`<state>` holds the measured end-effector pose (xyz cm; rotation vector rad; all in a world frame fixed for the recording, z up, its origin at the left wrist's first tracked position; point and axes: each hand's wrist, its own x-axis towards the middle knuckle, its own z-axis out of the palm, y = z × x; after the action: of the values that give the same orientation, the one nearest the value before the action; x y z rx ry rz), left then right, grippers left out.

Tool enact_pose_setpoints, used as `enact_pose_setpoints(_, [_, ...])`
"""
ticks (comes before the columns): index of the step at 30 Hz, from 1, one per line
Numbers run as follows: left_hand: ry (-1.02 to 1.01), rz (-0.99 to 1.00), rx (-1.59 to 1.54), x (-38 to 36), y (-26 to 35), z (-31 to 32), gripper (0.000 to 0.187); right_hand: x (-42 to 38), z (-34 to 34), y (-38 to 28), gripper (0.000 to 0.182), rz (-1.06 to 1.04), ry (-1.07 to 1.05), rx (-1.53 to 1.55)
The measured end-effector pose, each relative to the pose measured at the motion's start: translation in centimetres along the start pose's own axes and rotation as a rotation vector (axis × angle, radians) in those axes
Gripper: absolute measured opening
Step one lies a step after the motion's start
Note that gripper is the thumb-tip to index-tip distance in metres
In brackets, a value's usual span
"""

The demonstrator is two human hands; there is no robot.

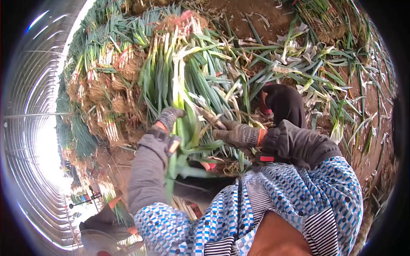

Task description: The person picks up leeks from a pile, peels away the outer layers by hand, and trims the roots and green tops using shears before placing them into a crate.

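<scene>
My left hand [171, 118], in a grey knitted glove, is wrapped round the green part of a few leek stalks [179, 91] whose pale ends point away from me. My right hand [237, 134], gloved too, has its fingers closed on a brownish, withered leaf [209, 116] beside those stalks. Beneath and beyond both hands lies a heap of green leeks [160, 72], with roots and a red tie [181, 19] at its far end.
Tied leek bundles [115, 81] with brown roots are stacked at the left. Loose leaves [316, 64] litter the soil at the right. Another person's arm [113, 204] shows at the lower left, near a fan [98, 242]. My dark-clad knee [286, 104] is beyond my right forearm.
</scene>
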<state>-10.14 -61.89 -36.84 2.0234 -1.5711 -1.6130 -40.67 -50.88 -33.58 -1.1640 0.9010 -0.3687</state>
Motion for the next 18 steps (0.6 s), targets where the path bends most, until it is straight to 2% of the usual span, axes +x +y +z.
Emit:
enact_pose_setpoints(2, [0.076, -0.138, -0.113, 0.1, -1.9, 3.6, 0.031, 1.0, 1.1, 3.3, 0.061, 0.059, 0.074, -0.04])
enact_pose_setpoints(3, [0.111, -0.186, -0.161, 0.2, -2.4, 4.8, 0.03, 0.7, 1.3, 2.7, 0.057, 0.065, 0.138, -0.008])
enact_pose_setpoints(4, [0.124, -0.212, -0.186, 0.1, -2.9, 5.5, 0.03, 0.1, 1.1, 1.9, 0.056, 0.171, 0.032, -0.127])
enact_pose_setpoints(7, [0.125, -0.233, -0.219, 0.1, -3.3, 6.3, 0.029, 1.2, 1.6, 3.3, 0.054, 0.071, 0.058, -0.333])
enact_pose_setpoints(8, [0.124, -0.232, -0.223, 0.1, -3.4, 6.4, 0.029, 2.0, 1.2, 2.5, 0.055, -0.023, 0.062, -0.26])
enact_pose_setpoints(11, [0.12, -0.229, -0.247, 0.0, -3.7, 6.5, 0.028, 8.9, 0.7, 3.9, 0.055, -0.013, 0.219, -0.301])
enact_pose_setpoints(13, [0.11, -0.232, -0.268, -0.2, -4.1, 6.4, 0.028, 11.4, 0.1, 3.0, 0.054, -0.025, 0.248, -0.267])
enact_pose_setpoints(17, [0.087, -0.226, -0.321, -0.6, -4.8, 6.2, 0.027, 12.3, -1.6, 0.5, 0.053, 0.016, 0.249, -0.35])
enact_pose_setpoints(18, [0.08, -0.226, -0.335, -0.8, -5.1, 6.1, 0.026, 9.9, -0.9, -0.9, 0.054, -0.189, 0.25, -0.237])
